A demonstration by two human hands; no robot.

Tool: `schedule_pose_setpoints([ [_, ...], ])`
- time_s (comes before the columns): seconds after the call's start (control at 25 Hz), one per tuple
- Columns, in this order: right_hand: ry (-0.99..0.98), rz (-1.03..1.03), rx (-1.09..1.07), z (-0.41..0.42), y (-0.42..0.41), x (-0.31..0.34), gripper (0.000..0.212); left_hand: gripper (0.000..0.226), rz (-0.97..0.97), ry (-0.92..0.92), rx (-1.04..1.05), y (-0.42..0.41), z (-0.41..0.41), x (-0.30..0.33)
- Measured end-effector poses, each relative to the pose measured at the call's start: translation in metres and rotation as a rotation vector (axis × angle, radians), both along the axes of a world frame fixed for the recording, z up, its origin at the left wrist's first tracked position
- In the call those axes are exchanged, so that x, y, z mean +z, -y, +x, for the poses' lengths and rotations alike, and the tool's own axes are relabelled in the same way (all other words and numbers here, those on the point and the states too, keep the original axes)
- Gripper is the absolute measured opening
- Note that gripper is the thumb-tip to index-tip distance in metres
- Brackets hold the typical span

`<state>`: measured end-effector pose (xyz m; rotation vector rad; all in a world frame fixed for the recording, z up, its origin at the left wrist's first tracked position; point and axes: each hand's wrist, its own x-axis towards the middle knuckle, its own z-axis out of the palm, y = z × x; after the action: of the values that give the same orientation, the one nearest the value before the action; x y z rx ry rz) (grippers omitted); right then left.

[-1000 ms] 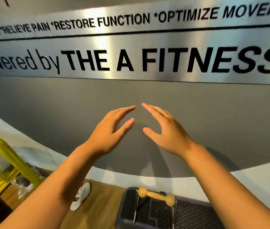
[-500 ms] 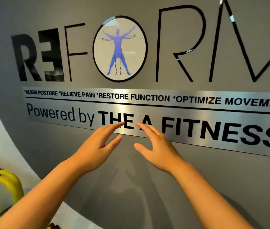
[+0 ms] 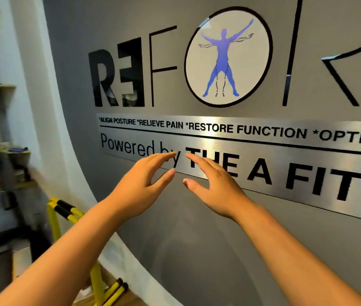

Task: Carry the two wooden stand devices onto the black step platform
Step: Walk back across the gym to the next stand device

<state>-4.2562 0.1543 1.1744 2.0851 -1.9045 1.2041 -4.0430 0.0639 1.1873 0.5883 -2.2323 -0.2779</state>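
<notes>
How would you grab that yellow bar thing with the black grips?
Probably by a black foam grip on the yellow parallette bars, coming down from above: the grips lie along the top rail, uncovered. Both the left hand and right hand are empty.

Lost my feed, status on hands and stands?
Left hand open, empty. Right hand open, empty. Stands and platform out of view. Grey wall ahead, yellow frame lower left.

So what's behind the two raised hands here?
Behind the left hand and right hand, both empty and open, is the brushed metal sign on the grey wall. They cover part of "by THE". Neither stands nor platform are in view.
</notes>
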Motion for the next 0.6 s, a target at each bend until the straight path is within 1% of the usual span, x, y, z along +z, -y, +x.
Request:
schedule_pose_setpoints([
  [0.12,0.004,0.020,0.137,0.020,0.044,-0.002,0.064,0.043,-0.023,-0.024,0.129,0.016,0.034,-0.007],
  [0.28,0.003,0.023,0.373,0.063,0.096,-0.006,0.065,0.044,-0.046,0.009,0.414,0.011,0.103,-0.008],
  [0.44,0.023,0.009,0.670,0.133,0.124,0.000,0.064,0.044,-0.062,-0.009,0.713,-0.024,0.176,0.001],
  [0.6,0.054,0.002,0.945,0.210,0.127,-0.002,0.062,0.047,-0.054,-0.015,0.958,-0.088,0.228,-0.009],
])
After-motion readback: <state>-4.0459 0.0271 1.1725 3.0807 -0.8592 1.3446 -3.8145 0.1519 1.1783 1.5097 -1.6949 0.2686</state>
